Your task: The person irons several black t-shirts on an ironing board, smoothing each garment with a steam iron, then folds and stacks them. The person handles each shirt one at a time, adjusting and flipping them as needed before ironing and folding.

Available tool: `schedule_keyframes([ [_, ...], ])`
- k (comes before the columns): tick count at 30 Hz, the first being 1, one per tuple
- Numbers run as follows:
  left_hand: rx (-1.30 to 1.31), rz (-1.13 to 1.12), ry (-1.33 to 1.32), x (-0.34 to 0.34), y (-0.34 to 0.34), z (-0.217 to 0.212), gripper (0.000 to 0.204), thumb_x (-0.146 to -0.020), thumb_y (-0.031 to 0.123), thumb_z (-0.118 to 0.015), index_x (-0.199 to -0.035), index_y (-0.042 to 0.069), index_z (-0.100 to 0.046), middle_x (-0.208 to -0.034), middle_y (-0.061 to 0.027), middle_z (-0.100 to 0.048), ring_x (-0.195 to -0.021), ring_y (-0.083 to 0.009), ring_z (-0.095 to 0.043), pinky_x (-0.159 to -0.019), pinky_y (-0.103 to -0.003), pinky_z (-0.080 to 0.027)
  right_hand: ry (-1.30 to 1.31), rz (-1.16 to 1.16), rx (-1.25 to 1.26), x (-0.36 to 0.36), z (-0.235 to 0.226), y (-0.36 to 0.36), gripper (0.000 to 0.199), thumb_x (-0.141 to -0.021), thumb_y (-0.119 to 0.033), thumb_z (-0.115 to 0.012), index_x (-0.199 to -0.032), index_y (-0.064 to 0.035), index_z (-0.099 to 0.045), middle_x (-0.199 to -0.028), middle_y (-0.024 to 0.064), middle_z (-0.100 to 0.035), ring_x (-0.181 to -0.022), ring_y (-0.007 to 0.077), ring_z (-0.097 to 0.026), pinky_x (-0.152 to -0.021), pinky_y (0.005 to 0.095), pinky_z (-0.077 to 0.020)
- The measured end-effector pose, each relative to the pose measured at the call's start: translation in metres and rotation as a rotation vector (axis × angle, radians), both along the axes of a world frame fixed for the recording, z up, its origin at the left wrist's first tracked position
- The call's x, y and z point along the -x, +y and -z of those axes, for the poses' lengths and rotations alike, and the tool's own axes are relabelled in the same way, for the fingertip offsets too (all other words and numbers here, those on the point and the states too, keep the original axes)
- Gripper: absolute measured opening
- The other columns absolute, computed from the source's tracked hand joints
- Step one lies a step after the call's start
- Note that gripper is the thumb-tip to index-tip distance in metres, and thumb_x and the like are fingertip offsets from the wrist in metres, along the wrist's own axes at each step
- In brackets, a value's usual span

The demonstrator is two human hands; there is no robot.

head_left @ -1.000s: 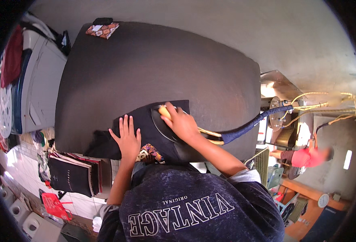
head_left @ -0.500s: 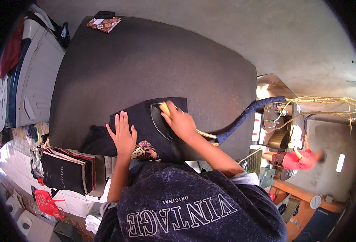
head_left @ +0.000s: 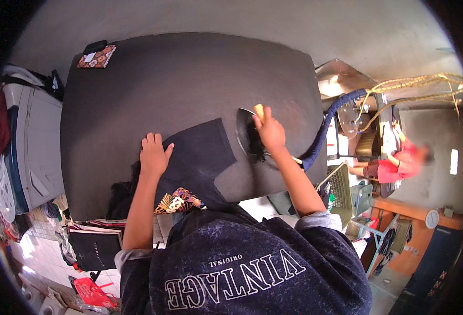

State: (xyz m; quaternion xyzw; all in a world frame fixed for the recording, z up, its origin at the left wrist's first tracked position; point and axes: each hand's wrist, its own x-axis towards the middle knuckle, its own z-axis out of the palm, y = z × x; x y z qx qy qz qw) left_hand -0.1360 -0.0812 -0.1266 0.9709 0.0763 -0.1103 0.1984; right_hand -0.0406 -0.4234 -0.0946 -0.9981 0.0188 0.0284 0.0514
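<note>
A dark navy garment [head_left: 192, 152], perhaps shorts or a shirt, lies spread on the black-covered table [head_left: 179, 79] in front of me. At its near edge shows a colourful patterned patch [head_left: 181, 200]. My left hand [head_left: 155, 157] rests on the garment's left side, fingers slightly bent and thumb apart. My right hand [head_left: 271, 134] is closed round the pale wooden handle of a black iron [head_left: 246, 131]. The iron is just right of the garment, apart from it; whether it touches the table I cannot tell. A blue-wrapped hose [head_left: 323, 134] runs from it toward the right.
A patterned booklet [head_left: 97, 56] and a black pouch [head_left: 95, 46] lie at the table's far left corner. Folded clothes [head_left: 95, 247] stand at the near left. Green plastic baskets [head_left: 341, 194] are off the right edge. A person in red [head_left: 399, 163] stands farther right.
My right hand has carried the iron off the garment to its right side. My left hand's fingers, stretched out before, are now more bent near the cloth's left edge. The view has shifted.
</note>
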Motion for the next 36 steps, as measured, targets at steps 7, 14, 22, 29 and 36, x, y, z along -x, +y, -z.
schedule_keyframes([
  [7,0.634,0.152,0.358,-0.031,0.034,-0.065,0.035,-0.086,0.031,-0.068,-0.094,-0.003,-0.066,-0.081,-0.0097,-0.065,-0.083,-0.0169,-0.061,-0.077,-0.031,-0.046,-0.286,-0.191,-0.188,0.048,-0.029,-0.006,0.071,-0.081,-0.049,-0.07,-0.131,-0.0029,-0.048,-0.127,0.0225,-0.053,-0.118,0.0372,-0.049,-0.097,0.0482,-0.0392],
  [14,0.768,-0.337,-0.517,0.053,0.124,-0.17,0.031,-0.077,0.016,-0.076,-0.1,-0.002,-0.066,-0.093,-0.0064,-0.065,-0.087,-0.0151,-0.061,-0.082,-0.03,-0.048,0.736,-0.536,-0.58,0.225,0.024,0.03,0.038,-0.081,-0.027,-0.072,-0.111,-0.0062,-0.064,-0.107,0.0207,-0.066,-0.098,0.0404,-0.063,-0.085,0.043,-0.0493],
  [22,1.152,-1.019,-0.377,0.17,0.29,-0.119,0.046,-0.088,0.031,-0.067,-0.121,0.0,-0.058,-0.117,-0.0104,-0.063,-0.103,-0.0203,-0.062,-0.093,-0.034,-0.047,-0.091,-0.28,-0.448,0.124,-0.066,0.001,0.022,-0.08,-0.014,-0.07,-0.1,-0.0065,-0.065,-0.09,0.0137,-0.062,-0.103,0.0338,-0.059,-0.084,0.0442,-0.0474],
  [29,1.009,-1.106,-0.08,0.213,0.313,0.001,0.061,-0.091,0.045,-0.059,-0.123,-0.007,-0.057,-0.115,-0.0122,-0.064,-0.094,-0.0242,-0.063,-0.084,-0.034,-0.05,-0.132,0.047,-0.567,0.108,0.025,0.063,0.026,-0.085,-0.02,-0.067,-0.103,-0.002,-0.06,-0.098,0.0186,-0.063,-0.102,0.0368,-0.059,-0.085,0.0469,-0.0485],
  [36,0.968,-1.027,-0.153,0.212,0.307,-0.014,0.046,-0.095,0.035,-0.058,-0.119,-0.004,-0.06,-0.109,-0.0104,-0.065,-0.097,-0.0183,-0.063,-0.082,-0.032,-0.052,-0.033,0.152,-0.358,0.098,0.048,0.113,0.022,-0.086,-0.023,-0.068,-0.088,-0.0029,-0.059,-0.095,0.0171,-0.066,-0.089,0.0358,-0.064,-0.075,0.0447,-0.0507],
])
